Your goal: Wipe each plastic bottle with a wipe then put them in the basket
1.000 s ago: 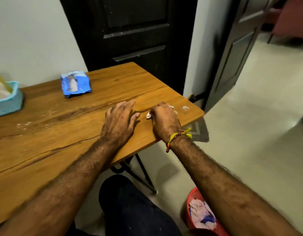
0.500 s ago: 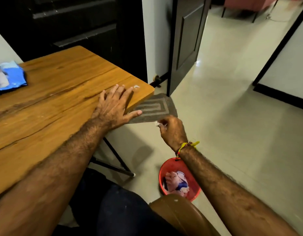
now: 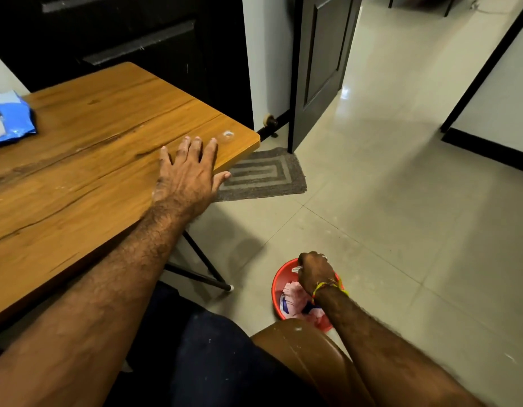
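Observation:
My left hand (image 3: 189, 174) lies flat on the wooden table (image 3: 87, 148) near its right corner, fingers spread, holding nothing. My right hand (image 3: 314, 273) is down by the floor over a red bin (image 3: 279, 284), closed on a small crumpled white wipe (image 3: 296, 269) that peeks out at the knuckles. The bin holds pink and blue crumpled waste. A blue pack of wipes (image 3: 10, 120) lies at the table's far left edge, partly cut off. No plastic bottle or basket is in view.
A small clear plastic scrap (image 3: 226, 136) sits at the table's right corner. A grey doormat (image 3: 263, 174) lies by a dark open door (image 3: 319, 63). The brown chair seat (image 3: 301, 348) and my dark trousers fill the bottom. Black table legs (image 3: 204, 262) stand beside the bin.
My right hand left the table with the wipe and dropped down to the red bin. The view swung right and down. My left hand stayed flat on the table.

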